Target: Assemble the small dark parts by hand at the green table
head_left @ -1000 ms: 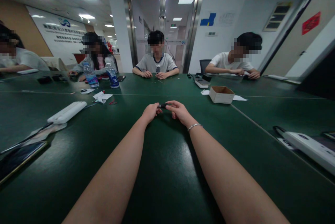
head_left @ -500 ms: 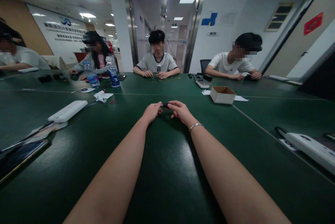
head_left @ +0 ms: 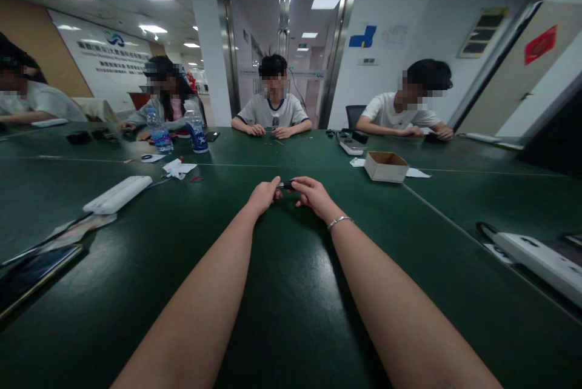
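Observation:
A short black cylinder [head_left: 287, 185] with a silvery section at its left end is held level between my two hands, just above the green table [head_left: 291, 292]. The fingers and thumb of my left hand [head_left: 264, 196] are closed on the silvery end. My right hand [head_left: 313, 192], with a silver bangle at the wrist, pinches the black end between thumb and fingers. Fingers cover both ends, and the piece is too small to tell its exact kind.
A white power strip [head_left: 118, 195] and a phone [head_left: 36, 277] lie at left; another power strip [head_left: 541, 256] lies at right. An open box [head_left: 386, 172] stands ahead right. Bottles [head_left: 196, 131] and paper scraps [head_left: 179, 168] are ahead left. Several people sit around the table.
A silvery section of the cylinder now shows more clearly beside my left fingers. Both hands stay in nearly the same place.

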`<state>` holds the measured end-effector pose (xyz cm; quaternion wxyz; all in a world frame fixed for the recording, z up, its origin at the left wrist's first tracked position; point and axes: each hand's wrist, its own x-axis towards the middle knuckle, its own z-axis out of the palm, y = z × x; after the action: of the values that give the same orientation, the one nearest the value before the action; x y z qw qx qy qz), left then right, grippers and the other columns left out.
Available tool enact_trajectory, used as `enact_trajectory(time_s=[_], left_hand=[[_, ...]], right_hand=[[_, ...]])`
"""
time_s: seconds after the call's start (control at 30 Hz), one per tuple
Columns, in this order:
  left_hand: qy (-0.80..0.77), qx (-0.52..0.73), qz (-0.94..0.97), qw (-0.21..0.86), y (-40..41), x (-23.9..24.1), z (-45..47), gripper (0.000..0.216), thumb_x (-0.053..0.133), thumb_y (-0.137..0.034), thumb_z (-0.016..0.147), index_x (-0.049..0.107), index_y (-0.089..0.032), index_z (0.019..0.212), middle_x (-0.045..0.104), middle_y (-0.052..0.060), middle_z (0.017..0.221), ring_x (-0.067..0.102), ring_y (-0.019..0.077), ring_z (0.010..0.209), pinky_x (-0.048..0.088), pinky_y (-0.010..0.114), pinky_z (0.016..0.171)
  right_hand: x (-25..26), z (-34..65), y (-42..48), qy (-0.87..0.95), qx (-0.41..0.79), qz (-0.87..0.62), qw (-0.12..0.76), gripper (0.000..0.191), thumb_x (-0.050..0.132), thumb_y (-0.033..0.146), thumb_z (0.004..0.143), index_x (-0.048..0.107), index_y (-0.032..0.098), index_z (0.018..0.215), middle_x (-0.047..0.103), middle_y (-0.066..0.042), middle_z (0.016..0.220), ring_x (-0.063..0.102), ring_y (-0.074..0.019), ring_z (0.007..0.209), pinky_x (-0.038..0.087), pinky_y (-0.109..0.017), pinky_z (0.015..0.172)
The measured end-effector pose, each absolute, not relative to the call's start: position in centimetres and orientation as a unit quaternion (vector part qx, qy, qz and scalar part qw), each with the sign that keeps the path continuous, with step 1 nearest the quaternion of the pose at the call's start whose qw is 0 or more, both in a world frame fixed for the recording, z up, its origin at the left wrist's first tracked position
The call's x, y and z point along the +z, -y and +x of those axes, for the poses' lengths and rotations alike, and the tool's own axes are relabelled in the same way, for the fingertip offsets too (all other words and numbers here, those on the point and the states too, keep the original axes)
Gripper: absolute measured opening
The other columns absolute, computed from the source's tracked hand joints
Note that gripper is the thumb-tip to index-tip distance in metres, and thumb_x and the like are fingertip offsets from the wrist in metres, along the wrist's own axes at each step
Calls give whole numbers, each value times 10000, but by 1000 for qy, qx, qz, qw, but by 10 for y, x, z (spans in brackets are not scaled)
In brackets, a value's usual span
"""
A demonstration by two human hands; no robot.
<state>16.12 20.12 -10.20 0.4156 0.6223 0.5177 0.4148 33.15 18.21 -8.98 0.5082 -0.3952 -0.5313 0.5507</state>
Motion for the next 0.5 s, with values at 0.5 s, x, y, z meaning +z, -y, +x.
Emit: enact_trajectory(time_s=[0.5], left_hand=[[-508,427,619,420,-199,-101,161,409,427,-502,806,603,-149,701,630,62,730,539,147,636,376,249,538]], right_hand=[[-90,332,-182,527,554,-395,509,171,687,194,813,616,136,957,678,-13,718,365,-19,348,531,-204,415]])
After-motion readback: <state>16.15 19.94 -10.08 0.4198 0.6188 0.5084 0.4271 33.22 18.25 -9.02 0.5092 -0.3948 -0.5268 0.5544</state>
